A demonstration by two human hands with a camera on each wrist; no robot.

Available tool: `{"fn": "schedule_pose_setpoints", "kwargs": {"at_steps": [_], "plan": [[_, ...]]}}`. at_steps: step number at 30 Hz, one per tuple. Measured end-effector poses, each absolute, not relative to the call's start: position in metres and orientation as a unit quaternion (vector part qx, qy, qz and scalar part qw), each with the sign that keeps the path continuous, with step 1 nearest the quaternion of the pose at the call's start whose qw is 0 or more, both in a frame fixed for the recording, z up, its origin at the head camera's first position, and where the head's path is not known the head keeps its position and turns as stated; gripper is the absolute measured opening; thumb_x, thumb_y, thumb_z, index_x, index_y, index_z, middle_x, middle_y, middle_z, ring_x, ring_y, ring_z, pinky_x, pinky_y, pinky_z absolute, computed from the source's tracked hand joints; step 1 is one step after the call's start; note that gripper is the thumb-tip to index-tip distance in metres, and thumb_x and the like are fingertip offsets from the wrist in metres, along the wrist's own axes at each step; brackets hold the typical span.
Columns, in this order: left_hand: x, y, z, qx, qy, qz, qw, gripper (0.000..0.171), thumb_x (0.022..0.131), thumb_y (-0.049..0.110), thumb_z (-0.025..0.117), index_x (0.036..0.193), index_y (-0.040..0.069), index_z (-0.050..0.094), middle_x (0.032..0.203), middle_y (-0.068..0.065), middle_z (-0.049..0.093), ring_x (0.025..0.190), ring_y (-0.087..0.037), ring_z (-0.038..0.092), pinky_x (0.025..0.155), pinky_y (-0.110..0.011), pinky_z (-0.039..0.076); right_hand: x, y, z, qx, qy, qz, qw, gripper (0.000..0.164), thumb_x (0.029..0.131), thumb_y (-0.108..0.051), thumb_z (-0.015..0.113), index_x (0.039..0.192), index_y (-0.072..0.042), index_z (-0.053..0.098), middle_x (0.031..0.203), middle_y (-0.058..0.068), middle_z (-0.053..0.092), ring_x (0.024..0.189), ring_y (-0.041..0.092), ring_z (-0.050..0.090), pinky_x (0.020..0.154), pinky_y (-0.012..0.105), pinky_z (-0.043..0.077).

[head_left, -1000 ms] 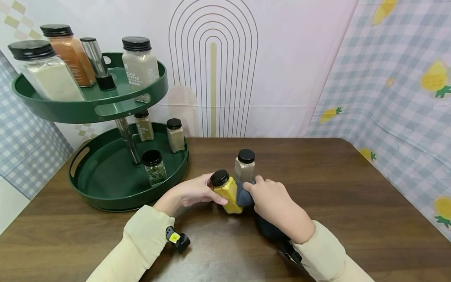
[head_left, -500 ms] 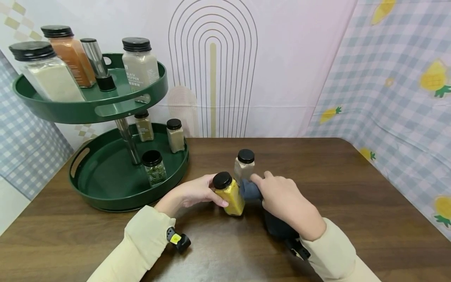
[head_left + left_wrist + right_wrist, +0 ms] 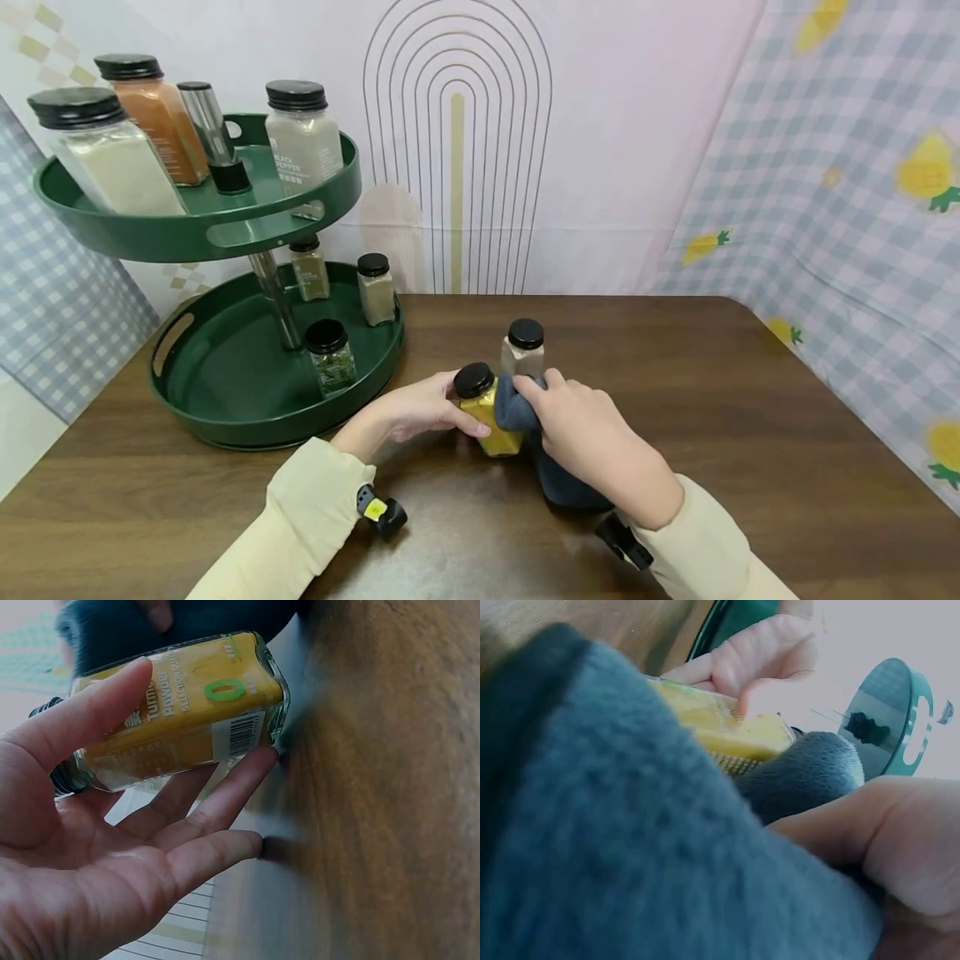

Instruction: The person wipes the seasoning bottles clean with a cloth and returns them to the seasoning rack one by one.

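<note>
My left hand (image 3: 423,407) grips a square glass jar of turmeric powder (image 3: 191,712), thumb on one face and fingers behind. The jar is yellow with a black lid and leans to the left. In my right hand (image 3: 585,421) is a dark blue-grey plush cloth (image 3: 630,817), its bunched end lying against the jar's right side in the head view. The rest of the cloth hangs below the right hand toward the table. Just behind stands another jar (image 3: 522,354), pale inside with a black lid, partly hidden by the cloth.
A green two-tier tray stand (image 3: 277,429) stands on the left of the wooden table (image 3: 712,400). Its lower tier holds small jars, among them a herb jar (image 3: 332,362). Large jars and a steel grinder (image 3: 213,137) are on the upper tier. Patterned cloth hangs behind.
My right hand moved right, drawing the cloth off the jar's side, then came back left so the cloth covers part of the jar again. The left hand stays nearly in place.
</note>
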State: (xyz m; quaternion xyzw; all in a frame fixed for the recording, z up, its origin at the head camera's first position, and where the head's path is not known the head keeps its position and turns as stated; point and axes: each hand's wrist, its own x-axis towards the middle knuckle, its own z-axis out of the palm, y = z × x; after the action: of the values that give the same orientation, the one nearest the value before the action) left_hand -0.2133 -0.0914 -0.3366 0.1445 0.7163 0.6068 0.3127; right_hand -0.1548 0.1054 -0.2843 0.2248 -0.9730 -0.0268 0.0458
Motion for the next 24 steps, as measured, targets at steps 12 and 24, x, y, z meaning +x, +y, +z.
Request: {"fn": "schedule_pose_setpoints", "kwargs": {"at_steps": [12,24], "plan": [[-0.213,-0.091,-0.336,0.157,0.717,0.602,0.313,0.06,0.077,-0.002,0.071,0.13,0.003,0.044,0.125,-0.015,0.055,0.11,-0.022,0.055,0.099,-0.041,0.043,-0.158,0.112,-0.3,0.203,-0.976,-0.06,-0.049,0.02,0.081,-0.003,0.065,0.099,-0.011,0.061,0.085,0.016,0.055,0.066,0.034,0.057,0.055,0.047,0.048],[-0.215,-0.092,-0.336,0.153,0.707,0.612,0.319,0.059,0.078,-0.002,0.07,0.13,0.004,0.043,0.12,-0.013,0.058,0.106,-0.021,0.058,0.097,-0.04,0.044,-0.154,0.117,-0.275,0.228,-0.972,0.004,0.062,0.04,0.077,-0.005,0.064,0.114,-0.015,0.053,0.087,0.01,0.054,0.064,0.023,0.056,0.047,0.035,0.043]]}}
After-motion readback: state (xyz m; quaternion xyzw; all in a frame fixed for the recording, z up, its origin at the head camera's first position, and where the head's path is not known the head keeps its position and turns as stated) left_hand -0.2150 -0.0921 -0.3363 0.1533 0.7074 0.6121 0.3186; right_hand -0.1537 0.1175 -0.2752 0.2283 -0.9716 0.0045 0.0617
